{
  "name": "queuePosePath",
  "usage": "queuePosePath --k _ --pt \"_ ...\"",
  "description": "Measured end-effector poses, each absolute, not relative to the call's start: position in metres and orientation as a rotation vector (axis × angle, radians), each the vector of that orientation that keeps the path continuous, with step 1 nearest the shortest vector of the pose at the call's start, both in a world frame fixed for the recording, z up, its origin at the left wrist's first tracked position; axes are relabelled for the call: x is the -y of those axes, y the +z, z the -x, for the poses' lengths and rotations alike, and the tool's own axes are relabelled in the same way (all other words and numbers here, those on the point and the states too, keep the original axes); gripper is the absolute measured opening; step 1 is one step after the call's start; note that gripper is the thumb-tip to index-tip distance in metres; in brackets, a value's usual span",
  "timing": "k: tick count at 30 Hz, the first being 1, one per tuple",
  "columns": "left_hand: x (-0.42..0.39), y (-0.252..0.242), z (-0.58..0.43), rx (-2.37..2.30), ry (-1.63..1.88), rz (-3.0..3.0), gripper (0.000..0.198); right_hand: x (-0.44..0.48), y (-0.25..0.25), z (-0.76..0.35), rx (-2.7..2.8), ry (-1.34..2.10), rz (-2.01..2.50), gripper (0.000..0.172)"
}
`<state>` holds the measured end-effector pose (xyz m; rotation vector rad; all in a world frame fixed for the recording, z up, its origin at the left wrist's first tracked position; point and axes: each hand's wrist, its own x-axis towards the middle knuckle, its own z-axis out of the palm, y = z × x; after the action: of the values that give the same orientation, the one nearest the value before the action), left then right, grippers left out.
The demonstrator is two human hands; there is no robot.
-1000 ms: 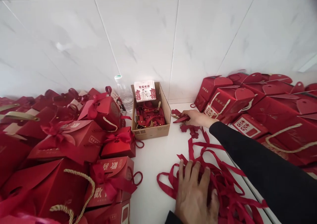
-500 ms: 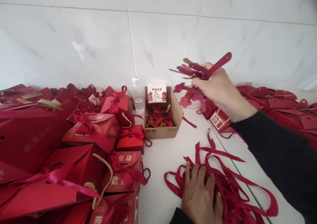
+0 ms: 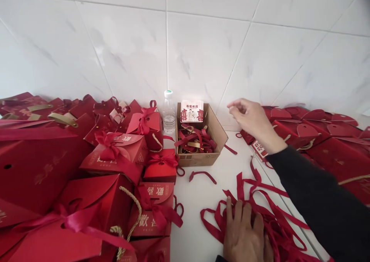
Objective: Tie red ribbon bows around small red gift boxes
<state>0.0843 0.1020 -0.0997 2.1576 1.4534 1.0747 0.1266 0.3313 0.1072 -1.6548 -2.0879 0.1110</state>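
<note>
My left hand (image 3: 245, 231) lies on a tangled heap of dark red ribbons (image 3: 277, 231), its fingers stretched out over them. Above and to the right of a small cardboard box (image 3: 199, 161), my right hand (image 3: 250, 119) hangs in the air, fingers loosely curled, with nothing held in it. Dark red and gold straps (image 3: 199, 142) fill the front of the box. Behind them in the box stands a printed card pack (image 3: 192, 111). One loose red strap (image 3: 204, 174) rests on the white table in front of the box.
Red gift boxes (image 3: 112, 154) with ribbon bows and rope handles crowd the left side. More red boxes (image 3: 312, 132) stand at the right. A clear bottle (image 3: 169, 113) stands left of the cardboard box, before the white tiled wall (image 3: 199, 57).
My right hand has let go of its bunch of straps and sits lower. The box holds more straps, and one lies on the table. My left hand stays on the ribbons; the view has shifted slightly.
</note>
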Motion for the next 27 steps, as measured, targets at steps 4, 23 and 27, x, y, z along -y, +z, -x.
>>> queuePosePath --k 4,23,27 --pt "-0.103 -0.102 -0.084 -1.405 1.083 -2.187 0.049 -0.344 0.043 -0.156 2.136 0.301 2.013 0.032" --pt "-0.108 -0.086 -0.072 -1.333 0.962 -2.224 0.040 -0.333 0.009 -0.173 2.056 0.696 2.296 0.031" --pt "-0.108 -0.083 -0.070 -1.313 0.950 -2.226 0.041 -0.320 0.049 -0.177 1.934 0.619 2.068 0.028"
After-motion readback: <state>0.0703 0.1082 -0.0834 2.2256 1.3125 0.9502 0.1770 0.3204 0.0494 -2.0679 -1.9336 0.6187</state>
